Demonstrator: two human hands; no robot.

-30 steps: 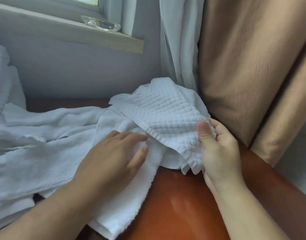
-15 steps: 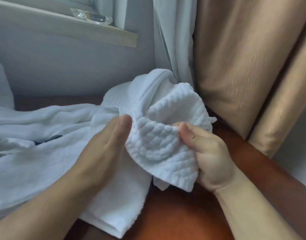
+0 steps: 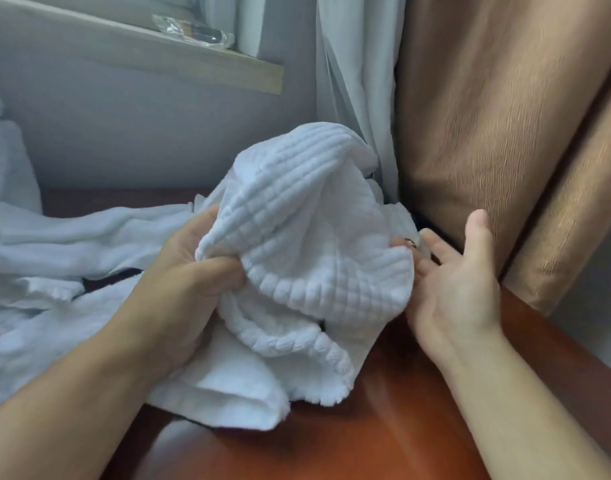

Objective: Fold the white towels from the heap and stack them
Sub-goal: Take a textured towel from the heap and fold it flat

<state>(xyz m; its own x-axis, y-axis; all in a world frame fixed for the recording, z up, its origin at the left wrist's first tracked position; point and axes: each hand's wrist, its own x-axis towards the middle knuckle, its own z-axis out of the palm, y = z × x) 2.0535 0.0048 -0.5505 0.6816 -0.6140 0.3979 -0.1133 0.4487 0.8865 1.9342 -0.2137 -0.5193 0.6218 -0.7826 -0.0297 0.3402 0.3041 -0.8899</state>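
The fingers (image 3: 224,270) of the left hand (image 3: 182,289) are curled tight on the bumpy white towel (image 3: 297,237), but the fingers (image 3: 439,249) of the right hand (image 3: 456,289) have let go and are spread wide just beside it. The towel is bunched up over the worktop's (image 3: 366,427) far right side, by the heap (image 3: 72,237), so I think folding has not really begun.

- The left hand (image 3: 189,282) grips a bunched fold of the white waffle-textured towel (image 3: 307,237).
- The towel's lower edge rests on the glossy reddish-brown table (image 3: 383,427).
- The right hand (image 3: 456,289) is spread, palm toward the towel, fingertips at its right edge.
- The heap of white towels (image 3: 47,265) lies to the left.
- A tan curtain (image 3: 487,116) hangs at the right.
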